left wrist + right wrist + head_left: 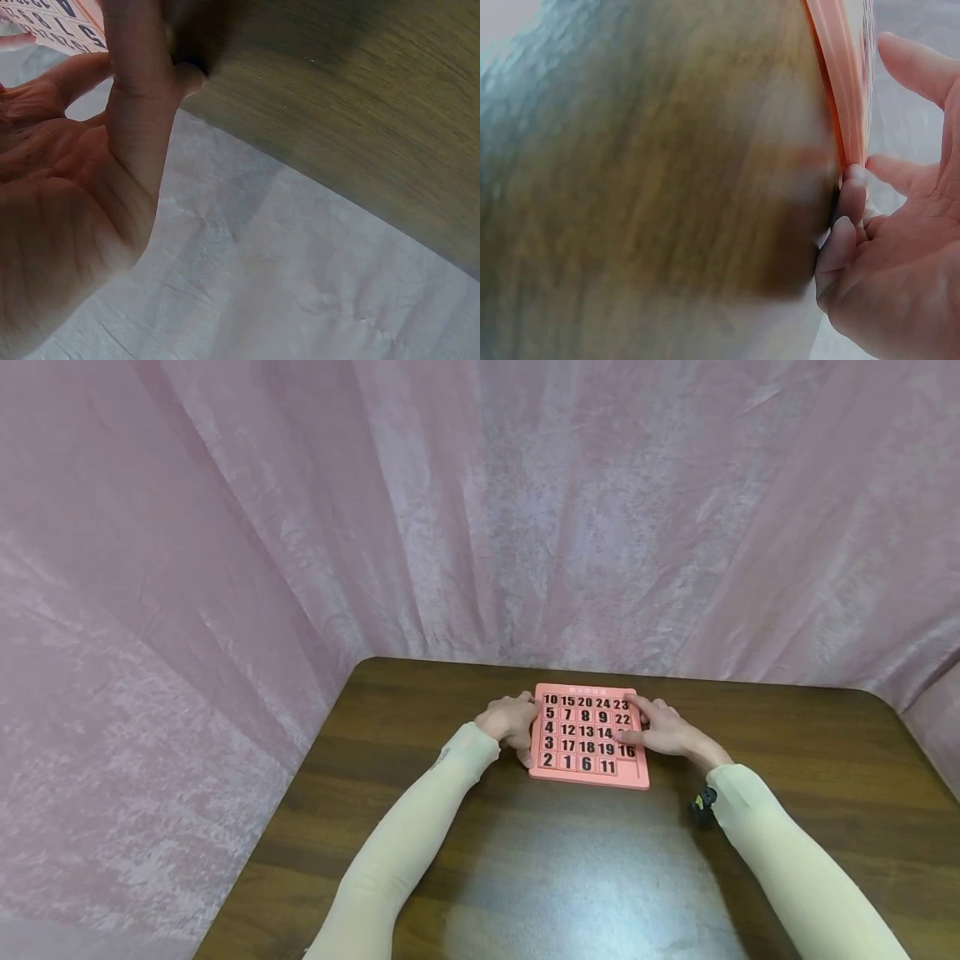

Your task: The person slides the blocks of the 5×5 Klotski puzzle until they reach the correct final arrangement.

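Note:
A pink number sliding puzzle point(570, 779) with black numerals lies face up near the far edge of the table. Its bottom row reads 2, 1, 6, 11, with a bare slot at the right end. My left hand point(513, 724) holds the left edge, thumb near the lower corner and fingers farther up. On the other side, my right hand point(667, 731) holds the right edge. Its thumb covers the tile above 16, and a fingertip reaches beside 23. The right wrist view shows curled fingers point(847, 202) against the board's side. Part of the left fingers is hidden.
The brown wooden table point(330, 827) has rounded far corners. Behind it and to the left hangs a pink velvet curtain point(525, 527). A small dark device point(702, 805) is at the right sleeve's cuff. Light glares off the tabletop's near middle.

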Tool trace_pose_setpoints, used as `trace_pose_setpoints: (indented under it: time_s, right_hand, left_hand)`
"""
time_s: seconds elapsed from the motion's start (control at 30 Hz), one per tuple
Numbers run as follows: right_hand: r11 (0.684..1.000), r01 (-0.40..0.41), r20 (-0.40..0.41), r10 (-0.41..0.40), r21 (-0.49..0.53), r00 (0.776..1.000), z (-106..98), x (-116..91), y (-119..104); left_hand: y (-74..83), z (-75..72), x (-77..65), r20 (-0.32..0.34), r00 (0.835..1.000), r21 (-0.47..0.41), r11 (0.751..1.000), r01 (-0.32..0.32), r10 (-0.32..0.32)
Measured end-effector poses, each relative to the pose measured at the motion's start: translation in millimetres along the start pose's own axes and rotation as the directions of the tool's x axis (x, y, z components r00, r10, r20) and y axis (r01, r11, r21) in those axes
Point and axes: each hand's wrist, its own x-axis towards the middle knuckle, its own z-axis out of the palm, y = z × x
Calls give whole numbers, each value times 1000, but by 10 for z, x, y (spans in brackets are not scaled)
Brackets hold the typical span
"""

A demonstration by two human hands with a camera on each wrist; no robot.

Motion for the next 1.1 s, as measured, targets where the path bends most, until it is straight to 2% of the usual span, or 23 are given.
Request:
trace_pose_setpoints:
  time_s: [0.27, 0.6, 0.73, 0.93, 1.1]
  right_hand:
    - [999, 34, -24, -35, -13, 999, 27, -35, 36]
    - [997, 74, -44, -75, -33, 996, 93, -144, 31]
    - [996, 68, -58, -71, -59, 996, 118, -206, 7]
    - [999, 37, -69, -39, -21, 997, 220, -333, -5]
    - [994, 67, -60, -72, -83, 996, 285, -447, -52]
  left_hand:
    - [38, -14, -11, -8, 1000, -11, 1000, 11, -11]
    - [85, -4, -29, -18, 999, 26, 999, 37, -37]
    - [98, 4, -11, -20, 999, 38, 998, 47, -47]
    - [102, 8, 0, -13, 999, 46, 998, 38, -37]
    - [82, 15, 14, -35, 998, 82, 995, 51, -49]
